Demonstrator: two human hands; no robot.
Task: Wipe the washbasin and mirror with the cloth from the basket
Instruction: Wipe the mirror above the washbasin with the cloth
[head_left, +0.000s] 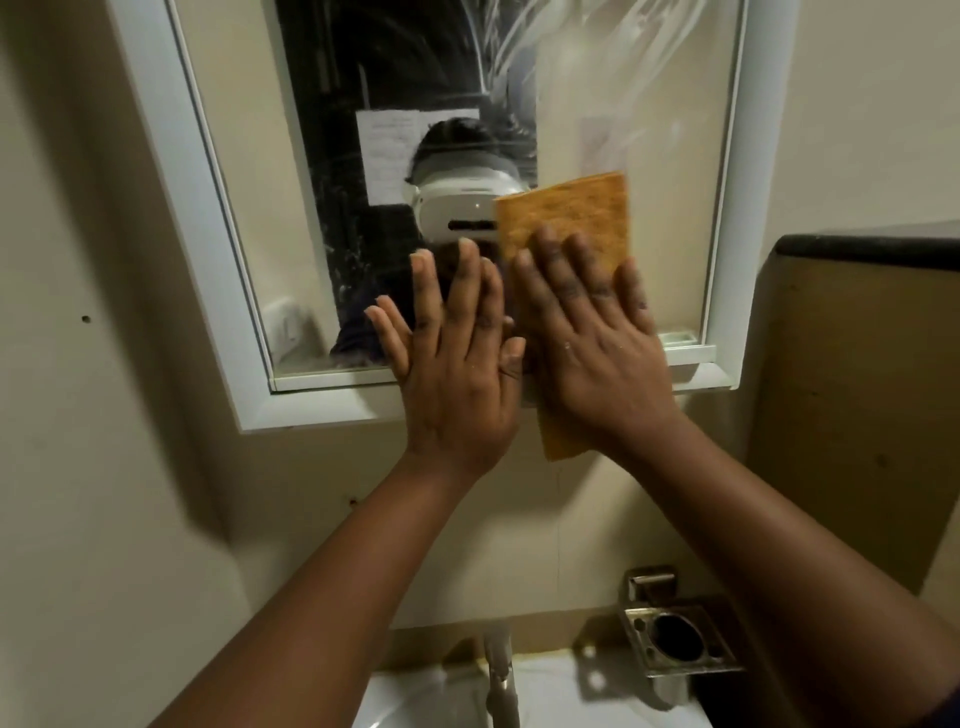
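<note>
An orange cloth (569, 208) lies flat against the lower part of the white-framed mirror (675, 156). My right hand (592, 338) presses it to the glass with fingers spread; the cloth's bottom end hangs below the frame. My left hand (452, 358) rests flat and empty on the glass and lower frame, right beside the right hand. Wet streaks show on the upper glass. The white washbasin (431, 696) sits at the bottom edge, partly hidden by my arms.
A chrome tap (501, 680) rises from the basin. A metal wall holder (680, 642) with a round opening is fixed to the right of it. A beige partition with a dark top (862, 395) stands close on the right. Beige wall on the left.
</note>
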